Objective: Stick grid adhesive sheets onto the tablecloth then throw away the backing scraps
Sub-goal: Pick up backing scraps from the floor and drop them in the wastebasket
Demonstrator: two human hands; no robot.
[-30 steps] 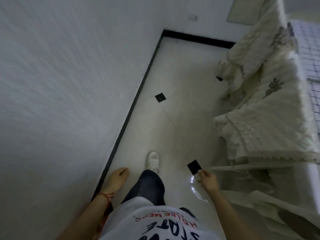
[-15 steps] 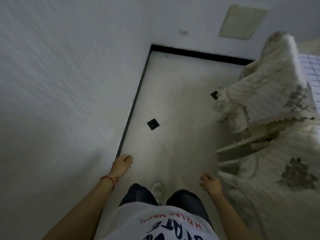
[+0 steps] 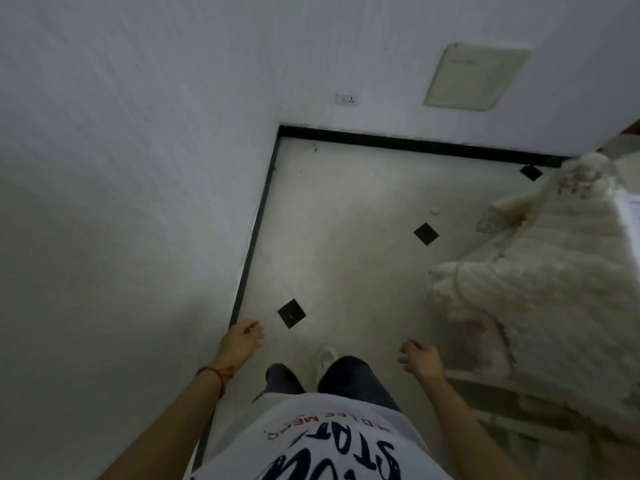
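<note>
Hands free beside the draped tablecloth

Head view: both arms hang forward and low over a pale tiled floor (image 3: pixel 346 237) with small black diamond insets. The left hand (image 3: pixel 240 342), with a red thread bracelet (image 3: pixel 216 374) at its wrist, has its fingers loosely curled and pinches nothing that can be seen; just beyond its fingertips runs the black skirting (image 3: pixel 254 237) at the foot of the white wall. The right hand (image 3: pixel 420 358) is likewise half-curled, fingers bent inward, and seems to hold nothing, though the blur leaves a small scrap in the palm impossible to rule out. To the outer side of the right fingers, near but apart from them, the cream quilted tablecloth (image 3: pixel 540 289) falls in folds over the table's edge. No grid adhesive sheet or backing scrap shows clearly. Between the hands, a white shoe (image 3: pixel 325 356) and dark trousers point ahead.

Relaxed hands and a stepping foot suggest walking along the table's side, probably between sheets or toward a bin; the arms hang loose because nothing needs gripping just now.
</note>
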